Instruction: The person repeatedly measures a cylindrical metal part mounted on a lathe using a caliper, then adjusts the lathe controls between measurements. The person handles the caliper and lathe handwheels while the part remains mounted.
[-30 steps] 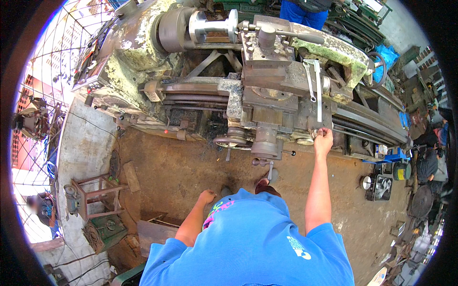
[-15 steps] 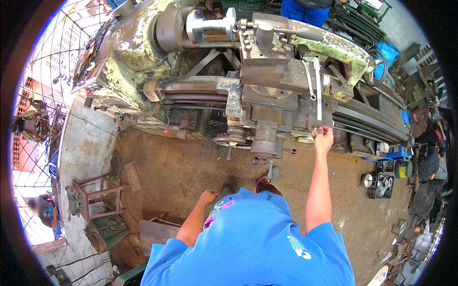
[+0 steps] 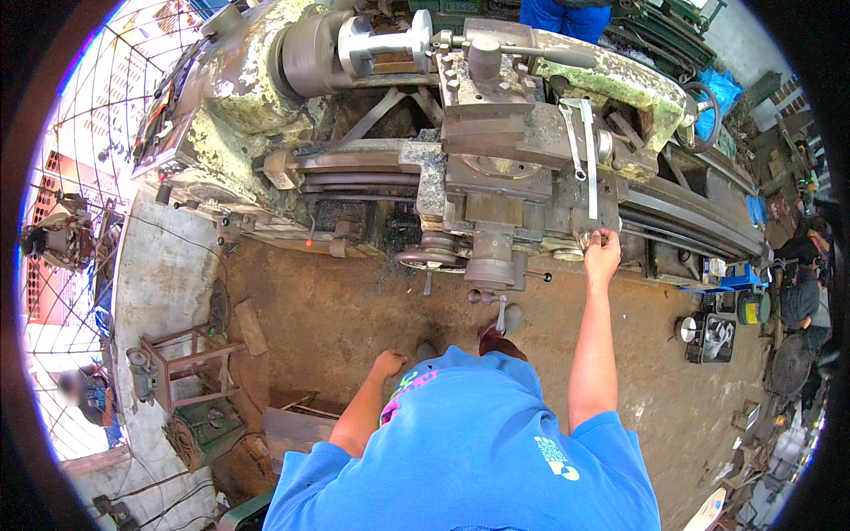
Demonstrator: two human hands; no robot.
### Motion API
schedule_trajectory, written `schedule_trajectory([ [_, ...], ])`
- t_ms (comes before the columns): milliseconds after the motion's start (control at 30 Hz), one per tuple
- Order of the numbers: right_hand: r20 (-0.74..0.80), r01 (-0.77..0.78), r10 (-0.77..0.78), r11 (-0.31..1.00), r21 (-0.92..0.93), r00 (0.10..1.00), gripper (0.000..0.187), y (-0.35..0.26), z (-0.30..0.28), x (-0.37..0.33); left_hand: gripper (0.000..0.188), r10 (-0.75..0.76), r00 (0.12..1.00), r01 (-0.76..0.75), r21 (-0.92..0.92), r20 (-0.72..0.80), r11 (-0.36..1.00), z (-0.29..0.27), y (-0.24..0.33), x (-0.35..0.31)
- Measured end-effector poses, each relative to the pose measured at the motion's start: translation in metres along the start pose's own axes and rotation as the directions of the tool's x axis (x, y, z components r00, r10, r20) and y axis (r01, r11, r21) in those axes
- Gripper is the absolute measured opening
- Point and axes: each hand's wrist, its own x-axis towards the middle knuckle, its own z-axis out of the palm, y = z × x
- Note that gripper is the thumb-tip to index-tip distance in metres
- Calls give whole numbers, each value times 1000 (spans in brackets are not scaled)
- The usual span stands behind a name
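Observation:
A large worn lathe (image 3: 496,168) stretches across the view in front of me. My right hand (image 3: 602,257) reaches to the front edge of its carriage, fingers pinched together; what lies between them, if anything, is too small to make out. Just above that hand, a vernier caliper (image 3: 591,159) and a combination wrench (image 3: 573,146) rest on the carriage. My left hand (image 3: 388,363) hangs beside my body with its fingers curled, touching no part of the machine. At the far left of the lathe, the chuck (image 3: 310,55) holds a shiny flanged metal spool (image 3: 382,44), supported on its right side.
A handwheel (image 3: 431,258) and crank handle (image 3: 501,310) jut toward me. At left stand a small wooden frame (image 3: 190,358) and a green machine (image 3: 205,432). Black crates (image 3: 710,338) sit on the floor at right. A person in blue trousers (image 3: 567,18) stands behind the lathe.
The view has shifted very slightly. My right hand stays at the same place on the carriage edge, and my left hand has hardly moved.

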Motion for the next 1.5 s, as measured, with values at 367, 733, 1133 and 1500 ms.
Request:
schedule_trajectory([
  [367,-3,29,-29,999,44,1000,15,9,4,4,48,-23,1000,23,22,-2,999,-1,6,-1],
  [733,-8,25,-25,998,49,1000,15,10,5,4,52,-80,997,79,39,23,996,-8,16,-8],
  [1133,0,36,-36,996,82,999,12,9,4,4,49,-70,997,68,56,35,996,-6,20,-1],
  [1500,513,-611,539,3,792,668,15,102,12,1,37,37,996,-44,-83,-80,996,1,35,-10],
])
